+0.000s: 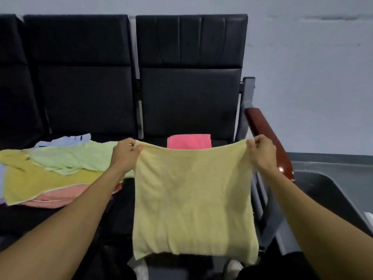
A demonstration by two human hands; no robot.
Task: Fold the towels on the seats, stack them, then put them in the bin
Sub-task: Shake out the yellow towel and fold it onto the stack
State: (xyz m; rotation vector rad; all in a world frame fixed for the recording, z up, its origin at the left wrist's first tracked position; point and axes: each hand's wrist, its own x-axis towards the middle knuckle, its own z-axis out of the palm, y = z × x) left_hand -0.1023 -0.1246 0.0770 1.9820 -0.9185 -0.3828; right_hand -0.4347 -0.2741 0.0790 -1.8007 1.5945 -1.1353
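Yellow towel [193,203] hangs — top corners pinched in fingers [134,148].

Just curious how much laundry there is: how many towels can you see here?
At least 7: a pale yellow towel held up by both hands, a folded pink one behind it, and a heap holding light green, yellow, salmon, white and lilac ones. More may be hidden.

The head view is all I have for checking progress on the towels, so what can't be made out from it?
- Pink towel: its front is hidden by the pale yellow towel that the left hand and right hand hold up.
- Towel pile: cut off by the left edge; lower layers covered, so no count.
- Grey bin: cut off by the right edge; contents unseen.
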